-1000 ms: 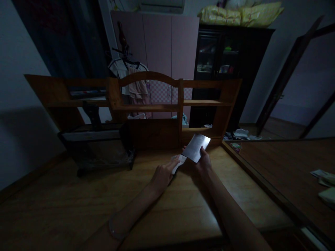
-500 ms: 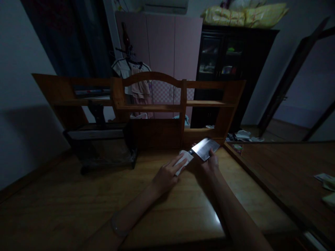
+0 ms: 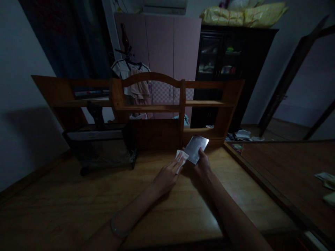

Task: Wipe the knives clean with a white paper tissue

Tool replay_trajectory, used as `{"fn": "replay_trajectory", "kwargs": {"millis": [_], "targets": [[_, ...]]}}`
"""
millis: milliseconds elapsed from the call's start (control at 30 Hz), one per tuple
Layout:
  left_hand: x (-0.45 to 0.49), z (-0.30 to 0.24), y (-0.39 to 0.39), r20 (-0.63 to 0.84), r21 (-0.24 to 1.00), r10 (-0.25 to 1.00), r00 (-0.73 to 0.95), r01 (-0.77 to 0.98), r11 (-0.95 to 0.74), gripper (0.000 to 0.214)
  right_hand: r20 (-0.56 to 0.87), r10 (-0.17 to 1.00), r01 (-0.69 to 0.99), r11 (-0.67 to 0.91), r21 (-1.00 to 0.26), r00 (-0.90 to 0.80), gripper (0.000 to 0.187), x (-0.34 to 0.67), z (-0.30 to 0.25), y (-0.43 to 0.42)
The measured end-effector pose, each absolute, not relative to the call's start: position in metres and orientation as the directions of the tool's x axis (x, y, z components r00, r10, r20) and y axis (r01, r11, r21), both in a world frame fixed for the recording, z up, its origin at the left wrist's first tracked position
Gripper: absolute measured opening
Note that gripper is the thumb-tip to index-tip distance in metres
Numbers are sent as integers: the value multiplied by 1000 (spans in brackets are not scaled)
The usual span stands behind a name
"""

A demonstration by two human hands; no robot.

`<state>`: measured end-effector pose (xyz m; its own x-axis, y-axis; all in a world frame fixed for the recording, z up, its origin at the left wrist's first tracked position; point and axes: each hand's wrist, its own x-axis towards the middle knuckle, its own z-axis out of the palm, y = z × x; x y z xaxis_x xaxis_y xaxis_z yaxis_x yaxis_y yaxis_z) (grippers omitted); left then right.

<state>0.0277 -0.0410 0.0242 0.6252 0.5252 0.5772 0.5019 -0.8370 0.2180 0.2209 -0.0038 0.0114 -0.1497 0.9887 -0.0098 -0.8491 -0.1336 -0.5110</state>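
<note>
A cleaver (image 3: 196, 147) with a broad, shiny blade is held above the wooden desktop. My right hand (image 3: 203, 166) grips the blade, with the thumb lying on its upper face. The fingers beneath are mostly hidden. My left hand (image 3: 169, 174) is closed on a white tissue or cloth (image 3: 184, 155), pressed where the handle meets the blade. The handle itself is covered by the tissue and the hand.
A wooden shelf unit (image 3: 150, 108) runs along the back of the desktop (image 3: 146, 205). To the left stands a dark, box-like thing (image 3: 104, 150) with a clear wrapping. A raised wooden edge (image 3: 251, 174) borders the right side.
My right hand and the cleaver have moved left, and the blade has turned. The handle, partly visible before, is now covered. My left hand has shifted slightly left with the tissue.
</note>
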Motion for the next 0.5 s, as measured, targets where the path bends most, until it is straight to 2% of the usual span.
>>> {"fn": "replay_trajectory", "kwargs": {"millis": [267, 500], "targets": [[28, 28, -42, 584, 175, 507, 635, 511, -841, 46, -4, 993, -868, -103, -485, -116, 59, 224, 12, -3], [27, 33, -44, 588, 112, 464, 663, 501, -858, 46, 59, 997, -903, 68, -424, 47, 58, 239, 9, 1]]}}
